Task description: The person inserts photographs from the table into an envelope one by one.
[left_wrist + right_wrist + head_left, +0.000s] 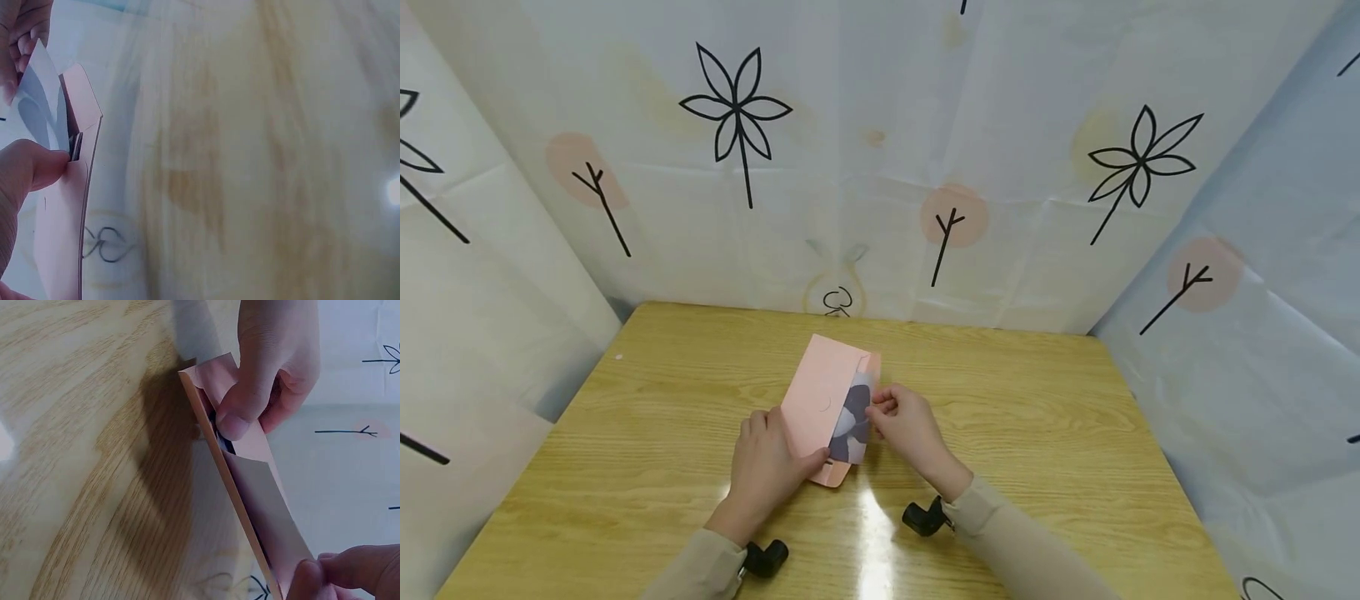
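Observation:
A pink paper envelope [820,375] is tilted over the table, its open side facing right in the head view. My left hand [765,467] grips its lower left part, the thumb [44,164] pressing at the opening. From the opening sticks out a card with a grey and white pattern [852,421]. My right hand [912,429] pinches the card's outer edge between thumb and fingers, as the right wrist view [262,494] also shows. Something dark-edged [75,147] shows inside the envelope beside the left thumb; its kind cannot be made out.
The wood-grain table [1015,433] spreads around the hands. White sheets printed with plants [880,167] hang behind it and at both sides. A black camera mount [766,558] is on the left wrist, and another [923,517] on the right.

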Demonstrator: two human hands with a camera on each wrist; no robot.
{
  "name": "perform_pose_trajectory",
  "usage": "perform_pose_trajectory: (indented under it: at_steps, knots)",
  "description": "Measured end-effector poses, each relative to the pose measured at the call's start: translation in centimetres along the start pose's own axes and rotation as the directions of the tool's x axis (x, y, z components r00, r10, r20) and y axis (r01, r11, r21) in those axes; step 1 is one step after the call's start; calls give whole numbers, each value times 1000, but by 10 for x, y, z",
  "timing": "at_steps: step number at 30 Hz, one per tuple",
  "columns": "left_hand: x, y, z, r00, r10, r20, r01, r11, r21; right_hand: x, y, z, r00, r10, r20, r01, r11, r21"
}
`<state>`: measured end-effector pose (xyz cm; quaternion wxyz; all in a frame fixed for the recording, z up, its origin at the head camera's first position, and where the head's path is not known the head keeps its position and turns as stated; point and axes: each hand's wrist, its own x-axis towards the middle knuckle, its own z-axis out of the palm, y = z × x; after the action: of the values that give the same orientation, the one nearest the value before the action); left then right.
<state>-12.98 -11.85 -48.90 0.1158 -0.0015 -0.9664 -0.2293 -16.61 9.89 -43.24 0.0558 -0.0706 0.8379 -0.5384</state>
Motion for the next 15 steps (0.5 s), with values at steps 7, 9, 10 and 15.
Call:
perform_pose_trajectory:
  at_steps: [7, 9, 10, 15]
  knots:
    - [-1, 2, -2, 1000, -9, -17, 9, 1000, -2, 6, -1, 5, 994, 98, 50, -101, 994, 44]
    - [-1, 3, -2, 1000, -17, -16, 16, 1000, -14, 8, 2, 8, 990, 126, 67, -130, 989, 67]
    - [-1, 4, -2, 1000, -20, -13, 20, 1000, -20, 10, 3, 10, 988, 137, 69, -142, 988, 67]
    - [-1, 8, -3, 1000, -28, 8, 29, 999, -42, 15, 10, 20, 989, 123, 79, -128, 990, 61]
